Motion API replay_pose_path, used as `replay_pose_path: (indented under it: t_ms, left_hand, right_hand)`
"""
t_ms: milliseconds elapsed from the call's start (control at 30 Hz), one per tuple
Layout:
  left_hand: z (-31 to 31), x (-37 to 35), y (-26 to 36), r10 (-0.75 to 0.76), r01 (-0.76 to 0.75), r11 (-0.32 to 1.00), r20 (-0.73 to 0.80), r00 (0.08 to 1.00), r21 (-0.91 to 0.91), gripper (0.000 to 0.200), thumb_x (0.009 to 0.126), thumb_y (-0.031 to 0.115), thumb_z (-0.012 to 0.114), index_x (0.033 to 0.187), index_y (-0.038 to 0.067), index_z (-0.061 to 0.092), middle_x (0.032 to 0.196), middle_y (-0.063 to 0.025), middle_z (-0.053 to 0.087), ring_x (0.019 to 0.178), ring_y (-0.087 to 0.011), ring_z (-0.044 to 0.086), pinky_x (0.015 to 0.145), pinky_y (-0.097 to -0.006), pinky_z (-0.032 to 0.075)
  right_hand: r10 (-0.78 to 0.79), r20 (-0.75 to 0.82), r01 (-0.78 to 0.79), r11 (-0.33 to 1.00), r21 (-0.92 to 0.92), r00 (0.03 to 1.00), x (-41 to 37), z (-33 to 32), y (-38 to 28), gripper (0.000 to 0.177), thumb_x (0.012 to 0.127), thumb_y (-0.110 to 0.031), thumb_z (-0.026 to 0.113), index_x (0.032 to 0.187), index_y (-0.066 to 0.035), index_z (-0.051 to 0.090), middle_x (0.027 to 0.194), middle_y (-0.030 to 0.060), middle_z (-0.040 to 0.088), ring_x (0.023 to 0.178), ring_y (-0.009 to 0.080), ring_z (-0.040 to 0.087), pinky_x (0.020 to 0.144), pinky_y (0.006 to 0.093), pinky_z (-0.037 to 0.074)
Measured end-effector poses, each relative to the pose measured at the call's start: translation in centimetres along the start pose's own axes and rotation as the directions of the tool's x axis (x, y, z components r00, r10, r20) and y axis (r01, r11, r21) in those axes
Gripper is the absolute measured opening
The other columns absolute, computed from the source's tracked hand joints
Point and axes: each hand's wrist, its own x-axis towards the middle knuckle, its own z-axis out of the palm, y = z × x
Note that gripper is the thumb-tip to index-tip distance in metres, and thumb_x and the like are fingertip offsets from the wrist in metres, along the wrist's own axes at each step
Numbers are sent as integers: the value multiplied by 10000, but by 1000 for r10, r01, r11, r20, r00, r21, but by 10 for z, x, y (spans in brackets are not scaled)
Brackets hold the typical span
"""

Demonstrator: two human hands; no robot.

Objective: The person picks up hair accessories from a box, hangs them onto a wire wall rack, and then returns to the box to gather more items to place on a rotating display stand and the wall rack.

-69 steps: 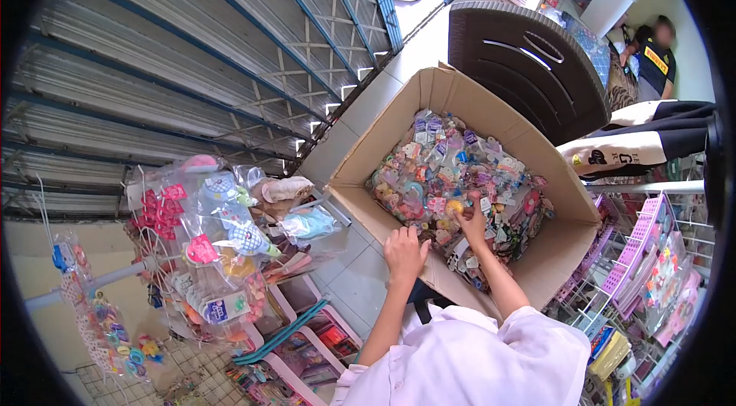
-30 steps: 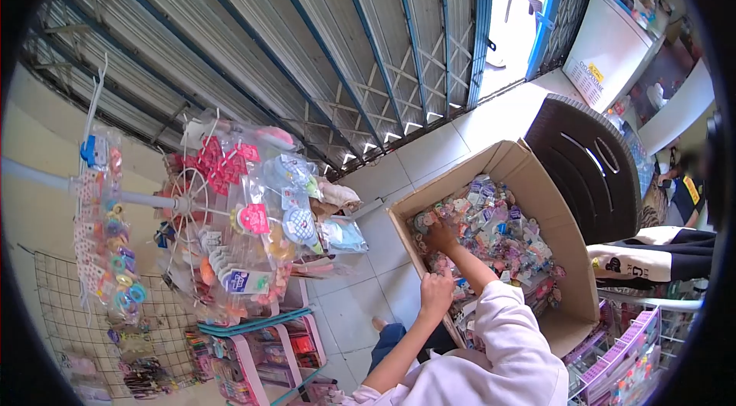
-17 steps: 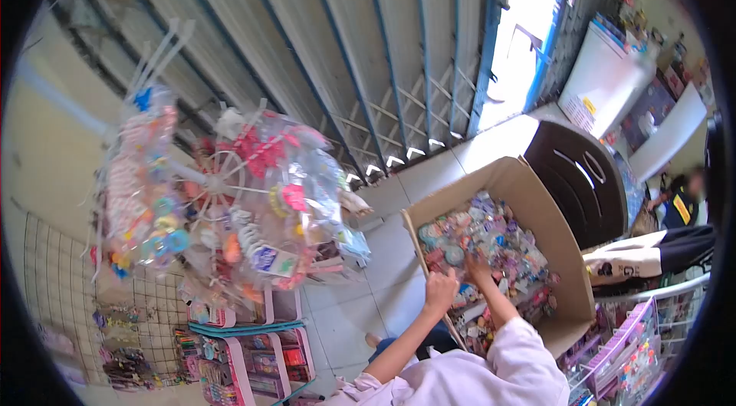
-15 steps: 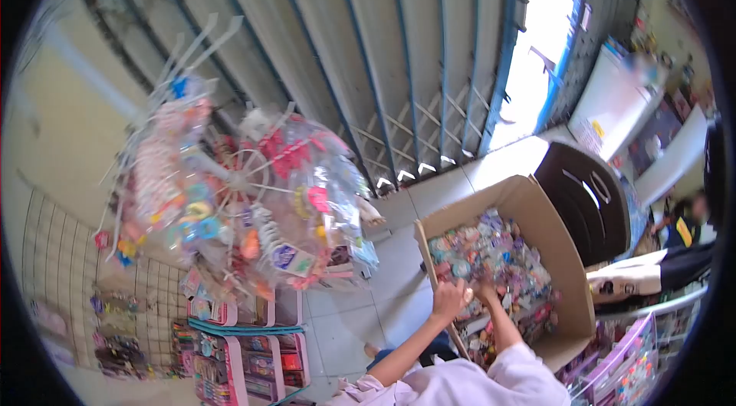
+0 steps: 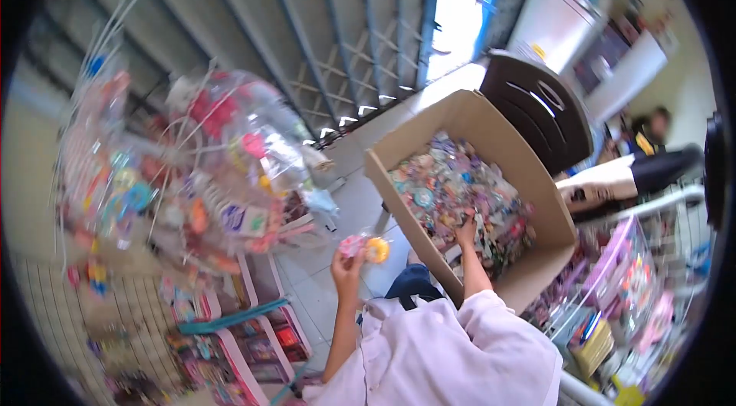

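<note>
Holds in the left hand [image 5: 347, 271], with grip clamped round it, a pink-and-yellow packet [image 5: 366, 249] outside the cardboard box [image 5: 548, 253] at its eight o'clock, and has the right hand [image 5: 465, 233] among the small packets [image 5: 448, 176] inside, toward their six o'clock, grip too blurred to tell

No lettering is legible, only blurred marks.
Blur leaves unreadable the purple-and-white rectangular label [image 5: 233, 217] among hanging clear plastic packets [image 5: 268, 153], the yellow sticker [image 5: 538, 50] on a white box-shaped appliance [image 5: 553, 19], the dark print [image 5: 579, 194] on a cream-and-black cloth [image 5: 606, 182], and the yellow patch [image 5: 645, 146] on a background person [image 5: 650, 135]. Any print on the small multicoloured packets [image 5: 460, 184] in the brown cardboard box [image 5: 519, 154] is too small.
</note>
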Motion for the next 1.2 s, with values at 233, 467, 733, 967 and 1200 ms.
replay_pose_path:
  t_ms: [233,467,733,967,1200]
  left_hand:
    - [-11,-10,-27,-70,73,996,-65,995,44,246,725,96,561,951,38,482,846,-16,540,707,-64,493,563,-188,372]
    - [-12,-6,-27,-121,129,990,-130,984,57,247,716,93,577,926,16,473,837,-41,542,717,-83,517,604,-193,400]
    - [-29,-6,-22,-16,-15,995,-315,949,-96,240,696,96,597,889,13,480,800,-42,545,702,-92,533,616,-204,429]
    - [-120,-20,13,241,-167,967,-481,843,192,162,698,108,596,739,13,471,684,-69,568,609,-104,557,550,-207,435]
    - [-192,-55,48,323,-125,917,-522,790,378,220,682,105,608,634,19,412,557,-53,517,528,-73,516,487,-199,411]
  right_hand:
    - [0,132,-14,994,105,991,8,-6,9,337,606,-77,522,933,-13,470,885,156,512,845,312,478,707,369,382]
    - [-443,193,478,737,-478,875,5,15,-41,342,699,-182,511,1006,-60,423,1043,104,442,1039,312,348,819,456,304]
    - [-227,391,370,864,-342,892,8,32,-22,444,642,-218,476,1034,-9,462,1083,185,438,1050,309,369,893,500,218]
    - [17,435,-157,944,289,900,38,-29,-49,184,598,-87,613,732,14,537,656,112,560,592,168,544,504,276,440]
    - [-312,417,-248,460,853,854,5,-159,-260,207,676,-64,586,856,5,511,725,40,530,606,92,513,460,195,417]
